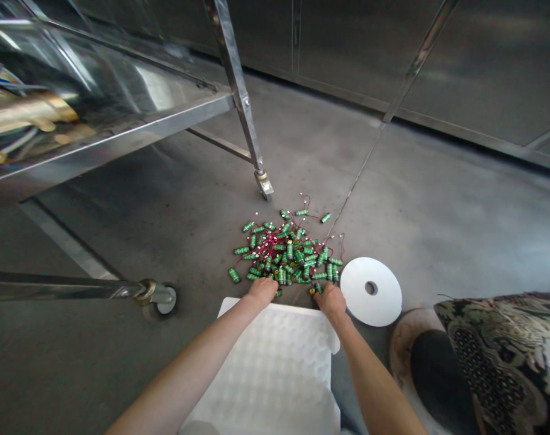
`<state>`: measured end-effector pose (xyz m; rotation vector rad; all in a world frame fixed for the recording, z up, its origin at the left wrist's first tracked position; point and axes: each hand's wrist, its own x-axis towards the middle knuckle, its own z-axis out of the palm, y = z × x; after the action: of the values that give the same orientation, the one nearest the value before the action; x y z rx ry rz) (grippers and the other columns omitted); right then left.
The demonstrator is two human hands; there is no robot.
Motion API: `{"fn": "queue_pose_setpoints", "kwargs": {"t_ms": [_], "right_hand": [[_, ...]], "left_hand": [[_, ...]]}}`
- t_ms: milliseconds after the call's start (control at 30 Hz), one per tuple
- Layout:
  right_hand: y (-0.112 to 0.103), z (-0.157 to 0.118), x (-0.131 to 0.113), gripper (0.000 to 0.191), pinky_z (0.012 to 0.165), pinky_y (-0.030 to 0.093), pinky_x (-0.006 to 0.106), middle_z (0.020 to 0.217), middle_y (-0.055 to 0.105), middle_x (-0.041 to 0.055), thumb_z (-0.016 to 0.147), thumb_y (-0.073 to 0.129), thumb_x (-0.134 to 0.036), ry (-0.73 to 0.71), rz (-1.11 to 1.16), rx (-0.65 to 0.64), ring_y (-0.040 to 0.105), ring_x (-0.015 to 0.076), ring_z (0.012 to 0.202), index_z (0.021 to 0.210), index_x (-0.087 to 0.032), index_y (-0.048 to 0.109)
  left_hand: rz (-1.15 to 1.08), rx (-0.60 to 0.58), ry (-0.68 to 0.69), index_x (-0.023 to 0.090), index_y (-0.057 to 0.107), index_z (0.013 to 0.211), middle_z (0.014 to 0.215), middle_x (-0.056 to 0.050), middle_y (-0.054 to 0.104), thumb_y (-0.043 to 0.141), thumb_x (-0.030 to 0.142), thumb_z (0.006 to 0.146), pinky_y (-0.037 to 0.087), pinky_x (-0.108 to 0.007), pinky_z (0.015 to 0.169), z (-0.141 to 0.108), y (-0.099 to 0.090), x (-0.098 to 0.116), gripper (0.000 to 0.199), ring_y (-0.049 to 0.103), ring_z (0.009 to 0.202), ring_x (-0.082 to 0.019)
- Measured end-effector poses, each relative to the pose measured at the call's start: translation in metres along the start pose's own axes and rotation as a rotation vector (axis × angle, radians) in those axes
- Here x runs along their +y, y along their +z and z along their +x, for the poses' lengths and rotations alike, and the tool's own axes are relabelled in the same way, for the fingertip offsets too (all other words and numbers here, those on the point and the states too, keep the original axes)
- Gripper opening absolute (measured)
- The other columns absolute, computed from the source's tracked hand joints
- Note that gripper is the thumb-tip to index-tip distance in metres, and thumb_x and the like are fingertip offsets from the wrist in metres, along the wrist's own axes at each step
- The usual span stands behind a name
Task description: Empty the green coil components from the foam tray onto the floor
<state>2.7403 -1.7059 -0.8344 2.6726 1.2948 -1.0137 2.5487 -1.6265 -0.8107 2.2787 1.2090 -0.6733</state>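
Cart wheel (pixel 162 300) far left of left hand (pixel 262 290) | left hand fingers curled into green coil pile (pixel 287 251) on floor | right hand (pixel 329 299) curled at pile's near edge, grip unclear | foam tray (pixel 275 368) below both | white disc (pixel 370 292) just right

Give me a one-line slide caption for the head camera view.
Both hands, left hand and right hand, reach into a floor pile of green cylindrical parts beyond a white dimpled tray.
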Motion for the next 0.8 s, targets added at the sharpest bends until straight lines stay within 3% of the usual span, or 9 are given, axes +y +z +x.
{"fn": "queue_pose_setpoints", "kwargs": {"t_ms": [133,200,300,400,467,567,667,800], "right_hand": [[-0.01,0.003,0.002,0.026,0.073,0.048,0.031,0.079,0.069,0.012,0.076,0.05,-0.035,-0.032,0.187,-0.003,0.065,0.0238,0.082,0.083,-0.013,0.063],[-0.018,0.003,-0.001,0.027,0.066,0.048,0.026,0.071,0.067,0.0076,0.078,0.047,-0.034,-0.066,0.309,-0.009,0.065,0.0183,0.07,0.085,-0.013,0.062],[-0.029,0.003,-0.013,0.035,0.062,0.049,0.022,0.083,0.068,0.0053,0.082,0.043,-0.039,-0.167,0.492,-0.044,0.064,0.0141,0.069,0.101,-0.013,0.058],[-0.036,0.005,-0.02,0.045,0.066,0.051,0.023,0.097,0.066,0.0048,0.082,0.045,-0.042,-0.322,0.682,-0.048,0.064,0.014,0.076,0.118,-0.016,0.047],[-0.035,0.008,-0.015,0.048,0.073,0.051,0.028,0.104,0.063,0.0089,0.079,0.05,-0.037,-0.325,0.64,0.073,0.063,0.0173,0.083,0.121,-0.014,0.045],[-0.024,0.016,0.002,0.05,0.09,0.044,0.037,0.113,0.058,0.0185,0.075,0.051,-0.024,-0.165,0.358,0.258,0.057,0.0254,0.101,0.122,-0.008,0.046],[-0.011,0.022,0.017,0.052,0.096,0.04,0.041,0.114,0.057,0.0227,0.073,0.051,-0.02,-0.103,0.283,0.237,0.053,0.0296,0.109,0.122,-0.003,0.045],[-0.006,0.026,0.025,0.05,0.094,0.042,0.034,0.116,0.06,0.0138,0.076,0.049,-0.024,-0.199,0.359,0.161,0.055,0.0221,0.106,0.124,-0.01,0.046]], "left_hand": [[-0.003,-0.01,0.049,0.006,0.067,0.084,0.095,-0.024,0.066,0.053,0.009,0.075,0.048,-0.043,0.083,-0.001,0.0,-0.002,0.017,0.061,0.097,-0.037],[-0.021,0.013,0.093,0.008,0.065,0.089,0.095,-0.021,0.066,0.054,0.015,0.076,0.049,-0.041,0.08,-0.002,-0.001,-0.006,0.019,0.062,0.094,-0.036],[-0.139,0.177,0.08,0.012,0.06,0.098,0.092,-0.015,0.066,0.052,0.029,0.081,0.049,-0.037,0.076,0.001,-0.008,-0.015,0.025,0.064,0.089,-0.031],[-0.329,0.353,-0.037,0.012,0.054,0.108,0.098,-0.013,0.065,0.049,0.035,0.085,0.048,-0.033,0.08,0.007,-0.02,-0.026,0.033,0.062,0.092,-0.026],[-0.418,0.391,-0.059,0.01,0.047,0.118,0.107,-0.013,0.063,0.052,0.032,0.084,0.046,-0.031,0.087,0.01,-0.023,-0.031,0.041,0.06,0.099,-0.023],[-0.501,0.421,-0.037,0.01,0.041,0.126,0.117,-0.014,0.057,0.057,0.023,0.08,0.045,-0.029,0.091,0.012,-0.016,-0.036,0.05,0.059,0.102,-0.02],[-0.525,0.454,-0.027,0.009,0.041,0.125,0.121,-0.015,0.054,0.053,0.014,0.079,0.045,-0.029,0.092,0.011,-0.003,-0.038,0.048,0.058,0.103,-0.019],[-0.494,0.437,-0.03,0.012,0.041,0.125,0.124,-0.013,0.053,0.047,0.008,0.079,0.043,-0.031,0.097,0.01,0.004,-0.038,0.047,0.055,0.11,-0.019]]}}
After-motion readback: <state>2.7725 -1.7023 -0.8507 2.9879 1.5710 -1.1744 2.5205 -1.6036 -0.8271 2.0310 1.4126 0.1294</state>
